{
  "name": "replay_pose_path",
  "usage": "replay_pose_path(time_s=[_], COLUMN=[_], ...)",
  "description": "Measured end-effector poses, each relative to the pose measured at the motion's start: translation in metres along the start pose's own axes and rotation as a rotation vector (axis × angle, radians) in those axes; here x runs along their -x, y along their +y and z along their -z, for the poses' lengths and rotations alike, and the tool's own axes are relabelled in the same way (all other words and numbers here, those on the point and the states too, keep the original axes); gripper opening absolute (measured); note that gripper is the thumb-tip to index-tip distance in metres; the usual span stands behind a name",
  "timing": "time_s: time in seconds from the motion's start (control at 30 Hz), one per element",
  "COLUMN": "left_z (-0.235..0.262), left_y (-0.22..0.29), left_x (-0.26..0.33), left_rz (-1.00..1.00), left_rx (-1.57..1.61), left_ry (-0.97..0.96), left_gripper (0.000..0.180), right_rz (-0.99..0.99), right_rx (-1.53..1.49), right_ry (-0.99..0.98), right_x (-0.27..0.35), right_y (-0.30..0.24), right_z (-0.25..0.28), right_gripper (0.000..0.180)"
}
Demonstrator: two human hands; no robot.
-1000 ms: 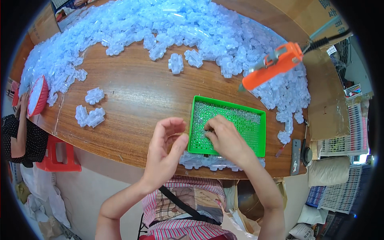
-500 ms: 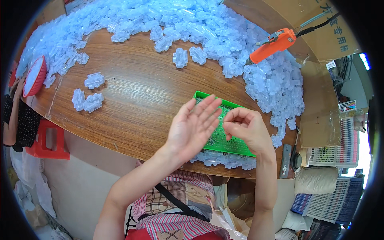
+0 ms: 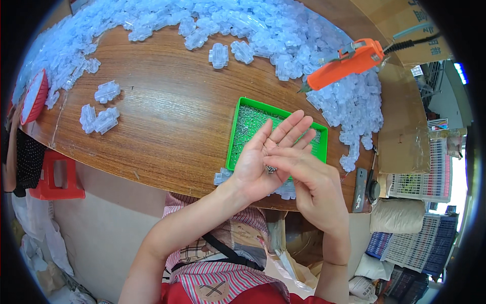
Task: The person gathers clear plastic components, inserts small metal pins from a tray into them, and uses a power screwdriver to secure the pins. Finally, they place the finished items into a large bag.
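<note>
Both hands have risen off the green tray [image 3: 234, 147]: left hand [image 3: 266, 157] now lies flat and open, cupping small metal screws [image 3: 271, 168], right hand [image 3: 309, 185] pinching at them; palm should stay level above the tray to catch drops.

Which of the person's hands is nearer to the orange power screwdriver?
Right. The right hand lies below the orange screwdriver; the left hand sits farther left, over the green tray.

We see a bright, evenly lit scene with soft, faint shadows. The round brown wooden table [image 3: 167, 116] shows mild sheen. Fisheye distortion bends its edge, corners go black, and daylight overexposes the far right.
</note>
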State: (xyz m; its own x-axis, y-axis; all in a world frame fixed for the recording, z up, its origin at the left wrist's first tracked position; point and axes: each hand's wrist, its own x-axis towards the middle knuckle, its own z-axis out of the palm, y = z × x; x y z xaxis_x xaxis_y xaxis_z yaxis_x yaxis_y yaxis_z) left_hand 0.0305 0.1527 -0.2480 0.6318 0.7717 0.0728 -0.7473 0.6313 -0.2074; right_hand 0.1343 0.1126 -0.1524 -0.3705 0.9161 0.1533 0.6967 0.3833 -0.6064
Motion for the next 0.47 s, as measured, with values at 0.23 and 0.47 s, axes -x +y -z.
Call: replay_pose_path(time_s=[0.23, 0.47], left_z=[0.002, 0.001], left_y=[-0.012, -0.020], left_x=[0.002, 0.007], left_rz=[0.041, 0.076], left_rx=[0.035, 0.084], left_ry=[-0.007, 0.063], left_gripper=[0.052, 0.052], right_rz=[0.006, -0.156], right_rx=[-0.004, 0.182], right_ry=[0.062, 0.128], right_x=[0.019, 0.047], right_y=[0.009, 0.008], right_z=[0.003, 0.001], right_gripper=[0.045, 0.023])
